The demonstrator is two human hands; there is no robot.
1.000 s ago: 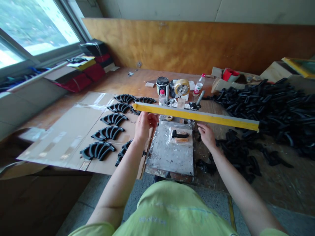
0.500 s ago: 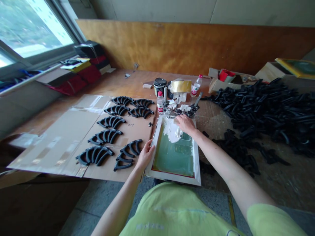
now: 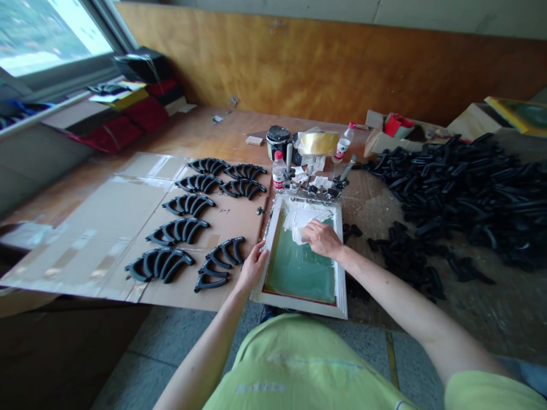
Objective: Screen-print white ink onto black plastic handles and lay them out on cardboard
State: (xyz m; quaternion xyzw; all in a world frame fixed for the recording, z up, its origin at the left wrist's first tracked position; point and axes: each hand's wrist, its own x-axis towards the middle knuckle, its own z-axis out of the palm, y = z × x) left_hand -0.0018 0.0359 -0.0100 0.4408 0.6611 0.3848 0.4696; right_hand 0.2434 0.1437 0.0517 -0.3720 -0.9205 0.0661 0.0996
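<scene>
A screen-printing frame (image 3: 342, 273), white-edged with green mesh, lies flat in front of me. My left hand (image 3: 255, 265) grips its left edge, the thumb along the top. White ink (image 3: 294, 219) is smeared over the far part of the mesh. There my right hand (image 3: 320, 238) is closed, fingers bent down on a small squeegee that the hand almost wholly hides. Metal clamps (image 3: 335, 191) hold the frame's far end. Whatever lies under the screen is hidden.
Curved black handles (image 3: 160, 265) stand in fanned rows on a cardboard sheet (image 3: 94, 239) at left. More black handles (image 3: 453, 199) are heaped at right. Behind the frame are a bottle (image 3: 278, 171), a second bottle (image 3: 344, 143), a black tub (image 3: 277, 142) and a tape roll (image 3: 317, 143).
The raised frame came down flat between the first two frames, and my left hand took its left edge. My right hand went to its far end, then drew the squeegee towards me.
</scene>
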